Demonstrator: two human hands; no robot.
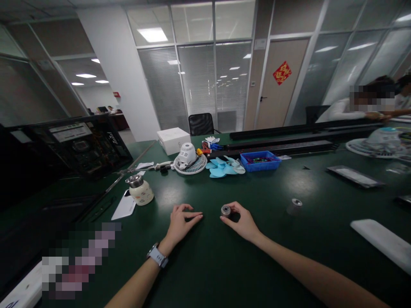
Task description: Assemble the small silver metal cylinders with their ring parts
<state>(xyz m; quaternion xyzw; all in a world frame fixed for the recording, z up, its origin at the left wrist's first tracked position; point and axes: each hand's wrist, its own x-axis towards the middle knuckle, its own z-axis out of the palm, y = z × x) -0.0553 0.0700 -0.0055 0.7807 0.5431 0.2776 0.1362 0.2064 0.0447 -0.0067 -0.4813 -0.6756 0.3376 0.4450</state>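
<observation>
Evidently the small metal cylinder (pixel 225 210) sits between my right hand's (pixel 245 223) thumb and fingers because a side pinch leaves its round top face uncovered, dark middle upward. My left hand (pixel 179 224) is near it, thumb and forefinger tips drawn close; I cannot tell whether they touch, and I see nothing between them. A second metal cylinder (pixel 294 207) stands upright well off to my right, probably to leave room for both hands. My thumb hides part of the first one's base, so whether it rests on the green table (pixel 205 265) is unclear. The blue tray's (pixel 265 166) jumble is too small to sort out.
</observation>
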